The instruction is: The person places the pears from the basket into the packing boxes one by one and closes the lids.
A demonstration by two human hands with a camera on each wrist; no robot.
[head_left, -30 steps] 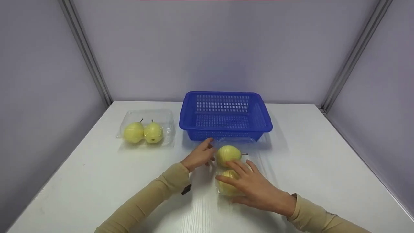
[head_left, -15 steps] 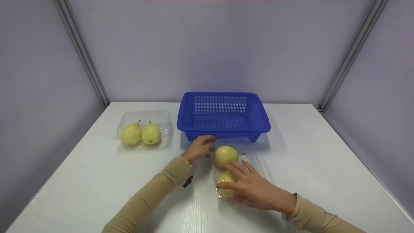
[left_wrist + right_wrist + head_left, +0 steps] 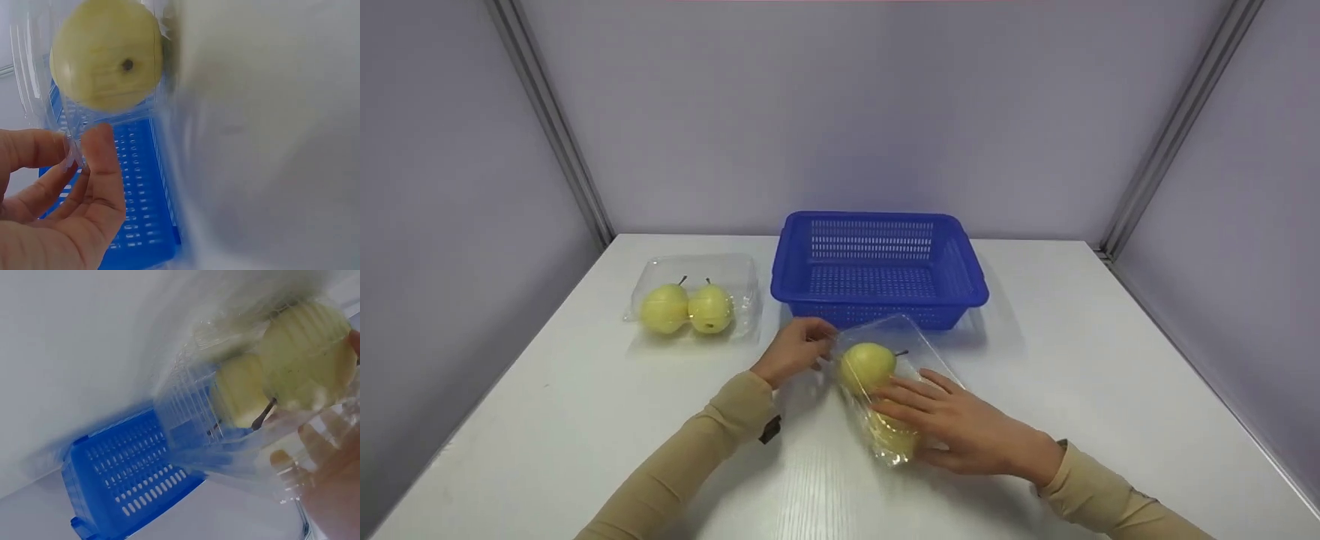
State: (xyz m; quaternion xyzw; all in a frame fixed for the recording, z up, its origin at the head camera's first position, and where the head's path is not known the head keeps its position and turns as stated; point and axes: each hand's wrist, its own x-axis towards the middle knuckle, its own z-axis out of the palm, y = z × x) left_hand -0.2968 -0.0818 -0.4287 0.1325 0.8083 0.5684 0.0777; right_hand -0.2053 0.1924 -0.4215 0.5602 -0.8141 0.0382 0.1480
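Note:
A clear plastic clamshell box [image 3: 901,327] with two yellow-green pears stands in front of the blue basket, turned at an angle. One pear [image 3: 868,366] shows fully through the plastic; the other [image 3: 891,439] is partly covered by my right hand [image 3: 971,429]. Thumb and fingers of my left hand [image 3: 793,349] pinch the edge tab of the box, plainly seen in the left wrist view, close below a pear [image 3: 107,56]. My right hand lies over the near end of the box with its fingers extended. Its fingers [image 3: 315,444] show against the clear plastic in the right wrist view.
The blue perforated basket [image 3: 877,301] sits at the back middle of the white table [image 3: 585,442], right behind the box. At the back left stands a second clear box [image 3: 703,266] with two pears [image 3: 664,309] inside. Grey panels enclose the table's back and sides.
The box has turned, its far end swinging left and its near end shifting slightly right. My left hand has moved left and toward me with the edge; my right hand has shifted a little right.

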